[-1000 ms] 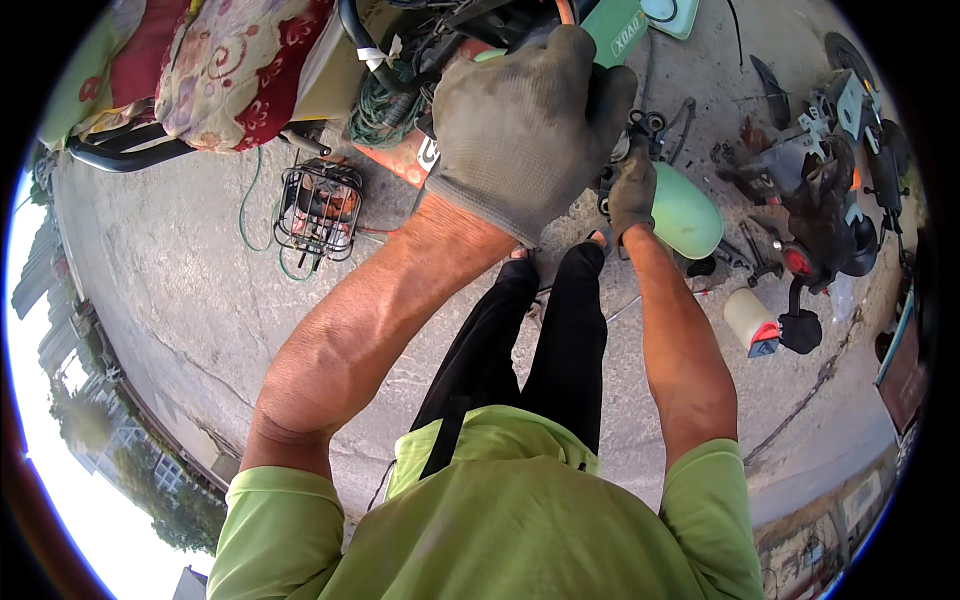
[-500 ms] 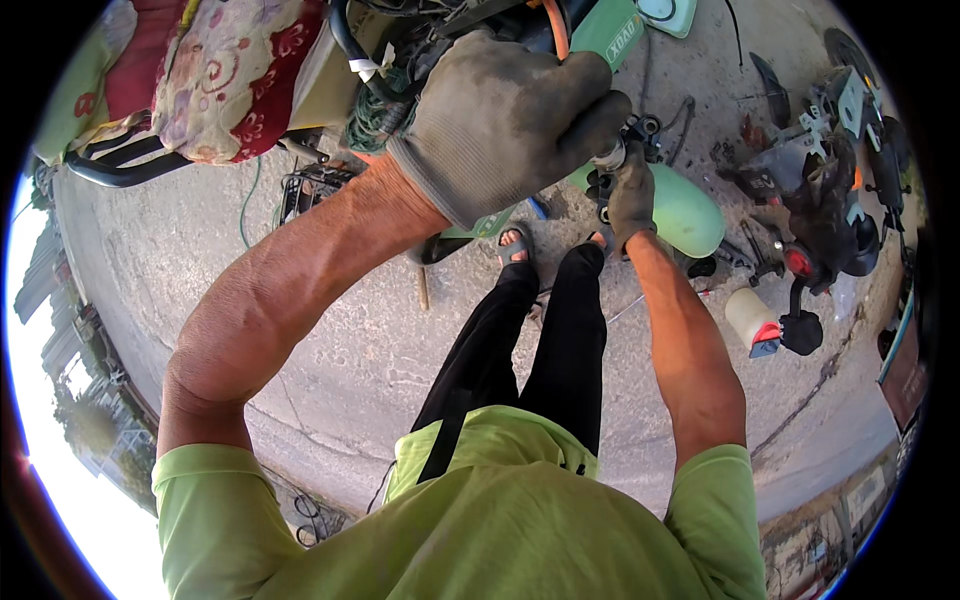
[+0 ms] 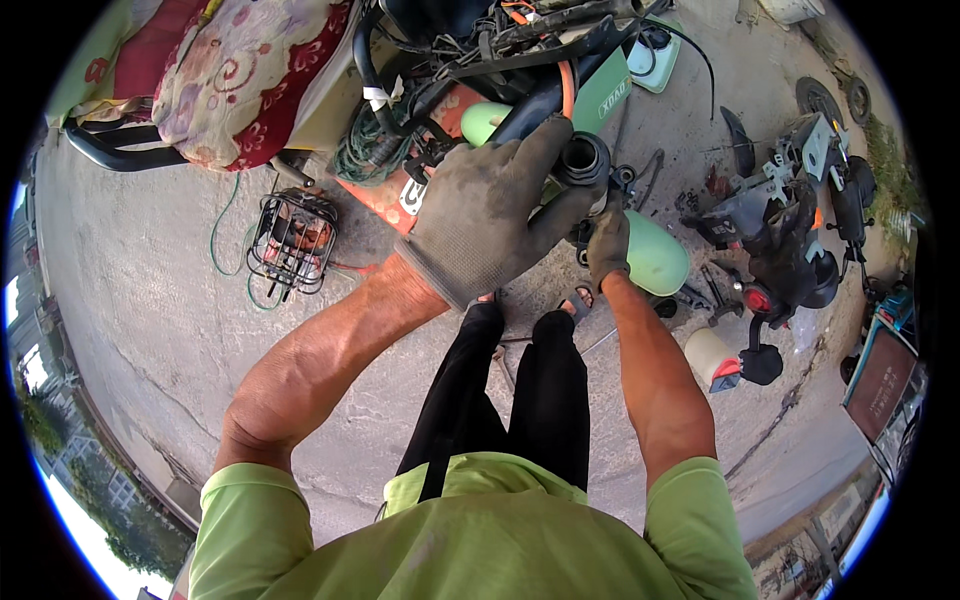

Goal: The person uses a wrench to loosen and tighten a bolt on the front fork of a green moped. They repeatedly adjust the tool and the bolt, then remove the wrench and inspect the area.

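My gloved left hand (image 3: 483, 215) is curled over a black tube (image 3: 532, 110) beside an orange cable (image 3: 567, 90); its thumb lies by a dark, open-ended metal collar (image 3: 582, 154). Just right of and below the collar, my gloved right hand (image 3: 608, 245) is closed on a metal fitting, mostly hidden by its fingers. A pale green rounded fender (image 3: 657, 258) lies beside that hand, with black brackets around it. A green panel (image 3: 605, 95) stands behind the collar.
A floral padded seat (image 3: 225, 85) on a frame is at upper left. A wire basket (image 3: 292, 240), coiled green cord (image 3: 365, 150) and loose cables lie left. At right are dismantled scooter parts (image 3: 785, 260), a pale container (image 3: 703, 358), small wheels (image 3: 820, 100) and a leaning brown board (image 3: 880, 380).
My left hand has moved down and its fingers have opened somewhat, uncovering the collar's open end. My right hand has moved slightly down and left in view; the camera view has shifted.
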`<action>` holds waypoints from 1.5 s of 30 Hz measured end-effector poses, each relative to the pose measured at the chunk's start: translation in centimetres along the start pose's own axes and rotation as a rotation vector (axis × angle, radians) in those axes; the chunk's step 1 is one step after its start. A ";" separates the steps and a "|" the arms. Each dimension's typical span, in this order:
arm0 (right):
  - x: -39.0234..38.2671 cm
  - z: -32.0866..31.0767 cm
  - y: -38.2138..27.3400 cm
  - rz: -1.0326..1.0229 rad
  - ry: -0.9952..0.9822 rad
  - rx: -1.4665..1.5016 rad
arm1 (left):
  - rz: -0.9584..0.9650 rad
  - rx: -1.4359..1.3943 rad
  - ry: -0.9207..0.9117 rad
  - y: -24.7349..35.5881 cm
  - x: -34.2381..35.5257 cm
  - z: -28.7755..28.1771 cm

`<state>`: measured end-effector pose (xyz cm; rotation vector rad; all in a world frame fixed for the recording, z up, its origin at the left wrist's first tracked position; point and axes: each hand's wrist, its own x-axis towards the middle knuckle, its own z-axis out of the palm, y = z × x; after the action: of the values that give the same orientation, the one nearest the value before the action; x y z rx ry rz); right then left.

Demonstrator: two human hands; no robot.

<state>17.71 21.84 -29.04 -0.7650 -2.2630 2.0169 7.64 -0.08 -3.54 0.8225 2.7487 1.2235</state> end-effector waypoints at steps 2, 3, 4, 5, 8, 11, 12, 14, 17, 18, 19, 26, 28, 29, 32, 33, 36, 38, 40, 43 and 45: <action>-0.3 0.0 0.6 -0.064 0.016 -0.132 | -0.108 -0.054 0.035 0.7 -3.2 0.3; -0.3 0.4 0.3 -0.033 0.015 -0.100 | -0.149 -0.091 0.050 1.3 -4.6 0.4; -0.4 0.9 0.1 -0.001 0.011 -0.069 | -0.193 -0.126 0.066 2.0 -6.2 0.4; -0.5 1.0 -0.8 0.030 0.019 -0.042 | -0.229 -0.165 0.079 2.6 -7.3 0.5; -0.3 1.0 -2.3 0.379 0.032 0.273 | -0.366 -0.177 0.013 4.0 -11.2 1.2; 0.7 0.7 -1.4 0.386 0.024 0.261 | -0.505 -0.206 -0.046 4.9 -15.9 2.4; 1.2 0.8 -1.8 0.367 -0.026 0.284 | -0.566 -0.206 -0.038 5.0 -17.8 2.8; 0.5 0.8 -2.6 0.320 -0.079 0.299 | -0.754 -0.250 -0.016 6.7 -21.2 3.1; 0.7 0.8 -2.5 0.309 -0.099 0.278 | -0.991 -0.272 -0.011 9.4 -25.3 3.7; 0.9 0.7 -2.2 0.302 -0.092 0.261 | -1.070 -0.280 -0.008 10.2 -26.4 4.4; 0.7 0.7 -2.4 0.296 -0.093 0.244 | -1.096 -0.293 0.017 10.9 -27.6 5.4; 1.8 0.2 -1.5 0.323 -0.184 0.207 | -1.234 -0.441 0.086 13.3 -33.3 10.9; 2.0 0.0 -0.8 0.328 -0.187 0.175 | -1.250 -0.427 0.066 12.6 -35.5 12.3; 1.8 0.1 -1.4 0.334 -0.179 0.138 | -1.260 -0.422 0.056 12.3 -36.7 13.0; 1.5 0.4 -2.2 0.340 -0.163 0.047 | -1.371 -0.450 -0.036 10.5 -40.0 15.0; 1.4 0.6 -2.4 0.336 -0.160 0.031 | -1.423 -0.539 -0.010 9.7 -41.6 16.3; 0.6 0.0 -3.6 0.309 -0.160 0.025 | -1.582 -0.812 0.068 5.7 -47.8 22.7; 0.0 0.1 -4.5 0.242 -0.103 0.011 | -1.619 -0.841 0.010 2.3 -51.3 26.8; 0.7 -0.5 -4.6 0.201 -0.141 -0.088 | -1.643 -0.820 -0.007 -1.0 -56.1 33.1; 1.7 -1.0 -4.2 0.291 -0.249 -0.071 | -1.783 -0.808 -0.099 -5.1 -62.1 41.7; 2.6 -1.6 -4.6 0.323 -0.408 0.005 | -1.918 -0.849 -0.111 -7.8 -65.5 47.9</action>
<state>14.33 24.04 -25.27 -0.8290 -2.4696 2.5259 71.35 -2.59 -54.35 -1.3671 1.2595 1.1952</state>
